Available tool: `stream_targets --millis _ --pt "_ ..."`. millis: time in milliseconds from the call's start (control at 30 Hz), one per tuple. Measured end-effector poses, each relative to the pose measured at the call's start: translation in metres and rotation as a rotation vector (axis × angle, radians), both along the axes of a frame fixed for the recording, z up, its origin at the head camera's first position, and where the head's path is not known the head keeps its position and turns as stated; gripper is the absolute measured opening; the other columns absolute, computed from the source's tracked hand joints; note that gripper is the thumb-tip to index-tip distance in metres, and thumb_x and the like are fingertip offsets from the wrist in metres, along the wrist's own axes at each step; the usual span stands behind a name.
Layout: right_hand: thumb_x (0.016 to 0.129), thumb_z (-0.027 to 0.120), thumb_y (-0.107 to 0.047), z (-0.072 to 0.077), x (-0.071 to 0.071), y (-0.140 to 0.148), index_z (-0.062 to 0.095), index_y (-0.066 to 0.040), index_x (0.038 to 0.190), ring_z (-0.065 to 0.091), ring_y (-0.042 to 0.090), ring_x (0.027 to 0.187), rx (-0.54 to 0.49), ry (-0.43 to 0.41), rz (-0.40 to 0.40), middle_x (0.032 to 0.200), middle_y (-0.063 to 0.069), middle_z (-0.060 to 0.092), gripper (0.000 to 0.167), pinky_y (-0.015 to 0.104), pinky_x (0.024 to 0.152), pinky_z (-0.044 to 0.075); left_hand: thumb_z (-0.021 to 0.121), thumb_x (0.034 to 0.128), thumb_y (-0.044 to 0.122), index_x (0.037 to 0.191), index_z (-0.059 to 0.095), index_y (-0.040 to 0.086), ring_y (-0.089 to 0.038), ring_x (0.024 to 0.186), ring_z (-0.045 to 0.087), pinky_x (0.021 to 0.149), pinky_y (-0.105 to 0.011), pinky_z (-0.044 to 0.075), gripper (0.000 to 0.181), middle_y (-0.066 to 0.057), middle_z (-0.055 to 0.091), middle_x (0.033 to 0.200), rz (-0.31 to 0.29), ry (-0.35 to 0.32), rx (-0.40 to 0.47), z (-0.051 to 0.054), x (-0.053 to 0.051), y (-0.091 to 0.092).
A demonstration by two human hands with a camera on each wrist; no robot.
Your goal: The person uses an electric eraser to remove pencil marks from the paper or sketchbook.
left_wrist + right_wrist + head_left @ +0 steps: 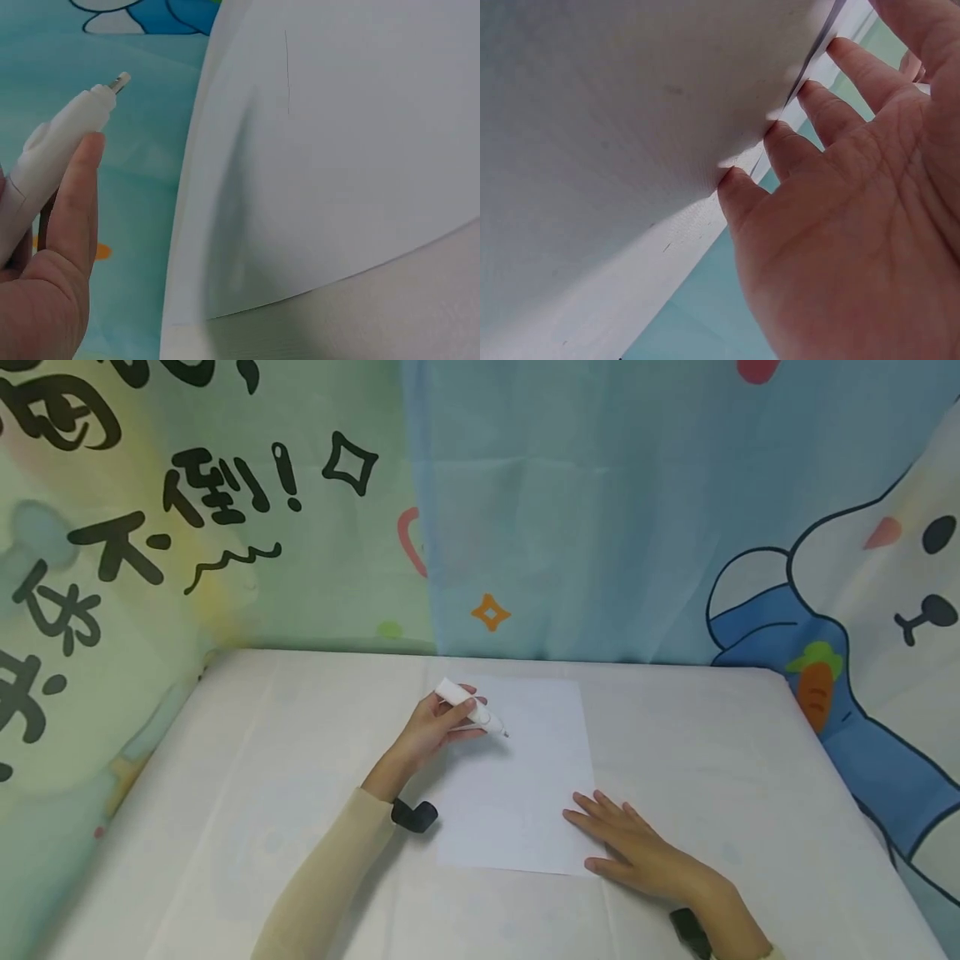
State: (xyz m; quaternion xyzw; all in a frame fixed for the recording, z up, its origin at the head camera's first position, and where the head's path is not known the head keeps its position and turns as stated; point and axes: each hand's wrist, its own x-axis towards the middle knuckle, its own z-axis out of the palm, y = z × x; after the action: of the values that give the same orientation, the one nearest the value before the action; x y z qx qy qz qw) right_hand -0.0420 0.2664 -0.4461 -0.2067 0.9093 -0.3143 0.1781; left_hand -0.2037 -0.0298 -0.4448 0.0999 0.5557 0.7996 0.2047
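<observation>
My left hand [431, 727] grips a thick white electric eraser [471, 707], its narrow tip pointing down and right above the paper. In the left wrist view, the eraser [56, 154] has a metal-collared tip with a small white end, apart from the sheet. The white sheet of paper [525, 810] lies flat, and a thin dark line [287, 71] shows on it in the left wrist view. With fingers spread and straight, my right hand [637, 852] rests at the sheet's right edge. Its fingertips [780, 131] touch down there in the right wrist view.
A white cloth covers the table [300, 827]. Behind it hangs a printed curtain [570, 527] with black characters on the left and a white cartoon animal on the right. A black wrist strap [415, 816] sits on the left wrist, another [691, 933] on the right.
</observation>
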Motion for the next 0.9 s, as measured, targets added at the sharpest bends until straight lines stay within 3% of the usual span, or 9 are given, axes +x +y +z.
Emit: stream_targets --millis 167,333,467,600,733,800,900 --pt "0.096 0.058 -0.039 0.0 0.002 -0.001 0.04 -0.014 0.149 0.008 0.035 0.149 -0.007 -0.005 -0.002 0.159 0.017 0.025 0.062 0.055 0.119 -0.006 0.05 0.0998 0.0 0.134 0.037 -0.013 -0.028 0.111 0.062 0.09 -0.043 0.056 0.039 -0.028 0.053 0.133 0.01 -0.021 -0.017 0.002 0.01 -0.003" --pt "0.096 0.059 -0.037 0.001 0.001 -0.002 0.04 -0.013 0.149 0.012 0.041 0.147 0.013 0.017 0.003 0.158 0.017 0.026 0.062 0.058 0.119 -0.002 0.058 0.0898 -0.012 0.133 0.036 -0.013 -0.027 0.111 0.061 0.09 -0.044 0.056 0.049 -0.025 0.056 0.128 0.008 -0.047 -0.006 0.003 0.019 -0.004" --pt "0.095 0.06 -0.036 0.002 0.0 -0.002 0.041 -0.011 0.148 0.014 0.045 0.145 0.026 0.038 0.012 0.158 0.018 0.027 0.061 0.061 0.117 0.002 0.06 0.0867 -0.015 0.13 0.039 -0.012 -0.025 0.105 0.064 0.087 -0.042 0.057 0.048 -0.034 0.051 0.132 0.001 -0.05 -0.011 0.004 0.024 -0.002" --pt "0.095 0.061 -0.036 0.003 -0.001 -0.002 0.042 -0.012 0.148 0.014 0.043 0.146 0.028 0.03 0.003 0.158 0.017 0.028 0.061 0.061 0.117 0.003 0.062 0.0853 -0.015 0.127 0.043 -0.011 -0.022 0.099 0.066 0.084 -0.04 0.058 0.046 -0.035 0.053 0.13 0.012 -0.036 -0.026 0.004 0.026 0.0" --pt "0.094 0.062 -0.036 0.003 -0.003 -0.004 0.043 -0.009 0.147 0.015 0.047 0.144 0.038 0.029 0.011 0.157 0.02 0.029 0.062 0.067 0.113 0.006 0.067 0.0809 -0.015 0.12 0.048 -0.006 -0.021 0.094 0.069 0.081 -0.042 0.059 0.044 -0.023 0.064 0.116 -0.003 0.003 -0.067 0.002 0.029 0.0" --pt "0.094 0.062 -0.035 0.003 -0.003 -0.004 0.043 -0.008 0.146 0.016 0.049 0.143 0.041 0.026 0.015 0.156 0.021 0.029 0.062 0.07 0.112 0.008 0.07 0.0791 -0.014 0.117 0.051 -0.003 -0.02 0.093 0.07 0.081 -0.04 0.059 0.043 -0.015 0.067 0.111 -0.024 0.05 -0.117 0.001 0.031 0.0" --pt "0.094 0.063 -0.035 0.003 -0.004 -0.005 0.044 -0.008 0.146 0.016 0.049 0.143 0.039 0.022 0.016 0.156 0.022 0.029 0.062 0.071 0.111 0.008 0.073 0.0776 -0.01 0.115 0.053 -0.003 -0.021 0.094 0.07 0.082 -0.036 0.059 0.043 -0.015 0.068 0.111 -0.049 0.147 -0.202 0.0 0.033 0.001"
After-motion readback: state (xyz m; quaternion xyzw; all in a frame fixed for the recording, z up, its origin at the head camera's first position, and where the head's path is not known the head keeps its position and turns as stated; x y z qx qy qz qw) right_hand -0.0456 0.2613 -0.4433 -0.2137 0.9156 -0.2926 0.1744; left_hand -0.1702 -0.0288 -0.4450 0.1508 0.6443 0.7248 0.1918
